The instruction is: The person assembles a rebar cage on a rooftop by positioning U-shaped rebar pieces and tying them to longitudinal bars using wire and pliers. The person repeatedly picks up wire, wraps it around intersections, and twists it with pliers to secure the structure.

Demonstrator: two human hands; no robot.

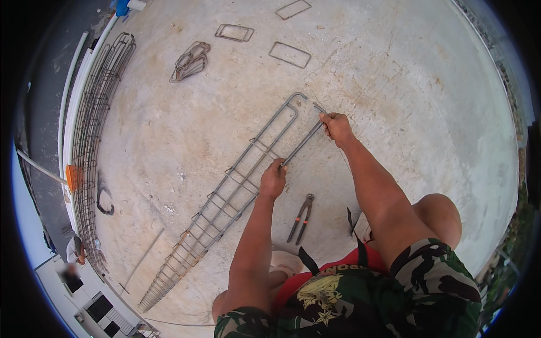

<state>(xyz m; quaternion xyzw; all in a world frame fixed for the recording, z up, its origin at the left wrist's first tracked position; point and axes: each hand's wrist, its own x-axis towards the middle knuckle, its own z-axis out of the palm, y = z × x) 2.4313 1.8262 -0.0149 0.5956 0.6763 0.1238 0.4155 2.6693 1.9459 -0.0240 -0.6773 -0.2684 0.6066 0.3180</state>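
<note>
Rebar cage: The long cage (243, 183) of tied steel bars lay slantwise on the concrete floor (439, 141), its hooked end ahead of the person and its far end off toward the left.
Side bar: One long bar (304, 138) ran along the flank of the cage nearest the person, its tip bent over near the cage's hooked end.
Left hand: The left hand (273, 177) was closed around the side bar, at the cage's near flank, between the hooked end and the cage's middle.
Right hand: The right hand (337, 128) gripped the same bar close to its bent tip, just beside the cage's hooked end, thumb and fingers wrapped about it.
Pincers: A pair of pincers (301, 219) with orange-banded handles lay to the right of the cage, near it but apart from it.
Loose loops: Rectangular wire loops (290, 54) lay flat and scattered beyond the hooked end of the cage.
Loop pile: A heap of similar loops (190, 62) lay left of those, well apart from the cage.
Stacked cages: Further cages (96, 107) were bundled well to the left of the cage, alongside a white pipe (69, 135).
Wire coil: A dark coil (104, 198) sat between the cage and that bundle.
Other person: Another person (73, 250) was at the left, beyond the cage's far end; their hands could not be made out.
</note>
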